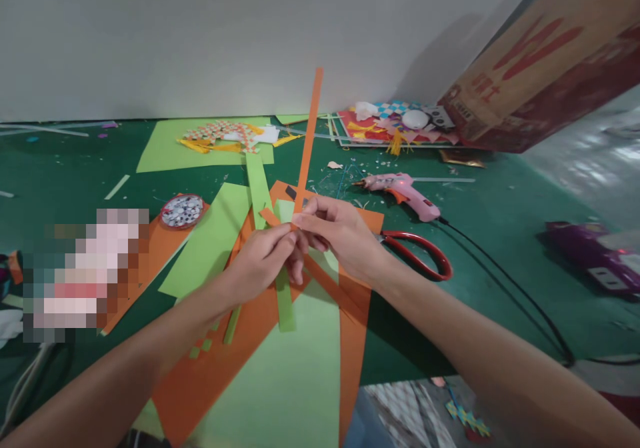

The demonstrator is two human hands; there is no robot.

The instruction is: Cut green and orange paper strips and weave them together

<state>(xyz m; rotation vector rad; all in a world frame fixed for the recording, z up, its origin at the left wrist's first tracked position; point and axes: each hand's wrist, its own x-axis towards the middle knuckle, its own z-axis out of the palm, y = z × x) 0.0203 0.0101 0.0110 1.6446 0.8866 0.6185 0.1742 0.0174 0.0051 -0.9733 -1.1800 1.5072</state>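
Orange paper, cut as a narrow strip, is held nearly upright above the cluttered table. Its lower end is pinched between thumb and fingers by the right hand; the left hand is closed in a pinch just beside it, on the folded or crossed part. The 2 hands are touching, and the exact fold is hidden by the fingers. Beneath them, a green strip is laid over a pale green sheet and an orange sheet. By the right wrist, a red-handled tool is partly covered. Beyond it, a pink glue gun is seen. At left, small round pieces are gathered in a dish; at far right, a brown bag is tilted.
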